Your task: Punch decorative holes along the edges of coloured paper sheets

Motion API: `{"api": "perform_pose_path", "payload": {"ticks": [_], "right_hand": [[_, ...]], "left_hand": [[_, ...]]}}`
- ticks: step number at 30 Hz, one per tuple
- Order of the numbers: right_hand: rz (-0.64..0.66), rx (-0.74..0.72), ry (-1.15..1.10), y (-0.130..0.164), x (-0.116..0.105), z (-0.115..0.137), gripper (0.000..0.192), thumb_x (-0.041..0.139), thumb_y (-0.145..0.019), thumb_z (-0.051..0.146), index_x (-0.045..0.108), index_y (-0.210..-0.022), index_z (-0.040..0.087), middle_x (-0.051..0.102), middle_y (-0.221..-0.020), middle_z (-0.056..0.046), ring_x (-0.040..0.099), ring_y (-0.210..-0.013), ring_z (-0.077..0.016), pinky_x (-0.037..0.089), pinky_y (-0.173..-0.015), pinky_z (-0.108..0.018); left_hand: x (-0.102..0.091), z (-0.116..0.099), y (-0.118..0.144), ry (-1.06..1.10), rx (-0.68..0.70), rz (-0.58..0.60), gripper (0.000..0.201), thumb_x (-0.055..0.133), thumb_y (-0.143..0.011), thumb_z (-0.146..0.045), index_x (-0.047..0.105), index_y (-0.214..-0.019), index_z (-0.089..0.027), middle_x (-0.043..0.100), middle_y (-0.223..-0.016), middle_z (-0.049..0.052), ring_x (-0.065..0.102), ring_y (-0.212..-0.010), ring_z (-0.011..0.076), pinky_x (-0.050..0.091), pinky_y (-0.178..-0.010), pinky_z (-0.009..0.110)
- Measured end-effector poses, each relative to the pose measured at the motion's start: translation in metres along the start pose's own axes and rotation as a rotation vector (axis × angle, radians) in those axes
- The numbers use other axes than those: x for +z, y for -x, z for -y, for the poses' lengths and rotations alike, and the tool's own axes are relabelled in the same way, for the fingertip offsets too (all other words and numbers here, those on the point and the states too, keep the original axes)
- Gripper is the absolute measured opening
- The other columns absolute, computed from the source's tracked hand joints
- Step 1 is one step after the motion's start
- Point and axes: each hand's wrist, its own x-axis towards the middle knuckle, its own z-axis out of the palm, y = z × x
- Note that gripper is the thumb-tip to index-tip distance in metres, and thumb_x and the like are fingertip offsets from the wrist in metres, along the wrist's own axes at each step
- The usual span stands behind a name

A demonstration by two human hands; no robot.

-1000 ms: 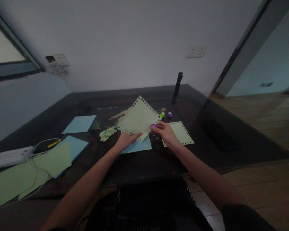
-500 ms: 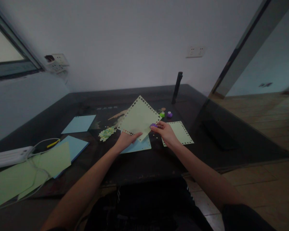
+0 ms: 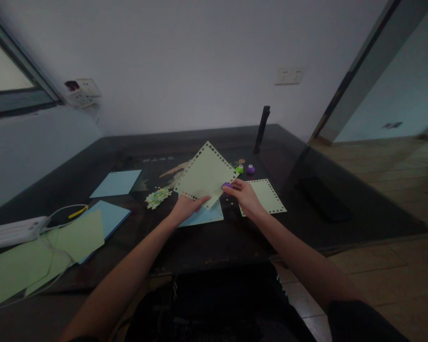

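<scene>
On the dark table [image 3: 207, 242], a green sheet [image 3: 206, 174] with punched edges is held tilted above a blue sheet [image 3: 204, 216]. The left hand [image 3: 185, 208] pinches its lower corner; the right hand [image 3: 243, 194] squeezes a purple punch [image 3: 227, 185] on its right edge.

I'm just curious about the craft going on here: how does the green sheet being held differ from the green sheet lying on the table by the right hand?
The held green sheet is lifted and turned like a diamond, gripped by the left hand, with a purple punch in the right hand at its edge. The flat green sheet lies on the dark table, untouched, and looks smaller. Both are pale green with punched holes along their edges.
</scene>
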Motion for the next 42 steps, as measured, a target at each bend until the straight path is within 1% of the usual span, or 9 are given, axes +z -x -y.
{"api": "perform_pose_path", "payload": {"ticks": [8,13,17,20,24,28,34,37,42], "right_hand": [[0.005,-0.001,-0.045,-0.001,0.001,-0.001,0.028,0.08,-0.055,0.034,0.058,-0.066,0.02,0.063,-0.065,0.001,0.058,-0.061,-0.0134,0.048,-0.065,-0.03],[0.005,-0.015,-0.019,-0.002,-0.001,-0.003,0.028,0.079,-0.058,0.034,0.057,-0.067,0.02,0.063,-0.066,0.0,0.058,-0.061,-0.0142,0.047,-0.064,-0.031],[0.007,-0.014,-0.029,-0.004,-0.002,-0.005,0.027,0.078,-0.058,0.034,0.058,-0.068,0.019,0.063,-0.067,0.0,0.058,-0.061,-0.014,0.047,-0.064,-0.031],[-0.005,-0.019,-0.051,-0.005,-0.003,-0.005,0.028,0.079,-0.056,0.034,0.059,-0.069,0.019,0.064,-0.069,-0.001,0.058,-0.063,-0.0138,0.047,-0.066,-0.03],[-0.02,-0.026,-0.075,-0.006,-0.006,-0.005,0.03,0.08,-0.055,0.035,0.061,-0.072,0.019,0.064,-0.072,-0.001,0.058,-0.064,-0.0141,0.047,-0.066,-0.03],[-0.012,-0.025,-0.078,-0.008,-0.01,-0.006,0.032,0.08,-0.054,0.037,0.061,-0.072,0.019,0.065,-0.072,-0.002,0.059,-0.065,-0.0155,0.048,-0.067,-0.032],[0.001,-0.041,-0.048,-0.01,-0.012,-0.006,0.03,0.08,-0.056,0.035,0.063,-0.074,0.02,0.066,-0.076,-0.003,0.061,-0.071,-0.0167,0.048,-0.076,-0.036],[0.009,-0.035,-0.046,-0.01,-0.012,-0.006,0.028,0.08,-0.056,0.035,0.062,-0.072,0.02,0.066,-0.074,-0.002,0.06,-0.07,-0.0166,0.048,-0.075,-0.036],[-0.001,-0.037,-0.027,-0.01,-0.012,-0.006,0.03,0.08,-0.056,0.037,0.06,-0.071,0.019,0.065,-0.073,-0.002,0.06,-0.069,-0.0168,0.049,-0.073,-0.035]], "left_hand": [[0.0,-0.002,0.0,-0.03,0.02,0.002,0.039,0.058,-0.078,-0.032,0.04,-0.046,-0.02,0.04,-0.037,-0.007,0.042,-0.04,0.0096,0.042,-0.065,0.027],[0.003,0.004,-0.001,-0.018,0.028,0.005,0.037,0.057,-0.078,-0.035,0.043,-0.047,-0.02,0.042,-0.038,-0.006,0.044,-0.041,0.0102,0.042,-0.061,0.027],[0.005,0.008,-0.002,-0.022,0.052,0.003,0.037,0.057,-0.079,-0.036,0.045,-0.048,-0.019,0.044,-0.04,-0.005,0.046,-0.043,0.0106,0.042,-0.062,0.027],[0.004,0.007,-0.002,-0.035,0.051,0.012,0.039,0.056,-0.079,-0.035,0.045,-0.046,-0.019,0.045,-0.039,-0.004,0.046,-0.043,0.0105,0.042,-0.061,0.026],[0.005,0.002,-0.001,-0.052,0.001,0.061,0.043,0.053,-0.081,-0.038,0.047,-0.043,-0.018,0.048,-0.039,-0.002,0.044,-0.04,0.0105,0.039,-0.054,0.025],[0.007,0.0,-0.002,-0.02,-0.017,0.075,0.04,0.052,-0.082,-0.037,0.051,-0.047,-0.017,0.05,-0.04,-0.001,0.044,-0.04,0.0103,0.038,-0.051,0.023],[0.011,0.006,-0.005,0.003,0.007,0.075,0.037,0.05,-0.083,-0.036,0.054,-0.052,-0.016,0.053,-0.043,-0.001,0.047,-0.044,0.0109,0.039,-0.053,0.023],[0.013,0.007,-0.005,0.018,0.02,0.069,0.035,0.05,-0.083,-0.036,0.057,-0.056,-0.016,0.053,-0.042,-0.001,0.048,-0.044,0.0113,0.04,-0.053,0.023],[0.014,0.001,-0.005,0.063,0.066,0.074,0.033,0.048,-0.085,-0.032,0.059,-0.059,-0.015,0.055,-0.043,-0.002,0.052,-0.046,0.0108,0.044,-0.06,0.023]]}}
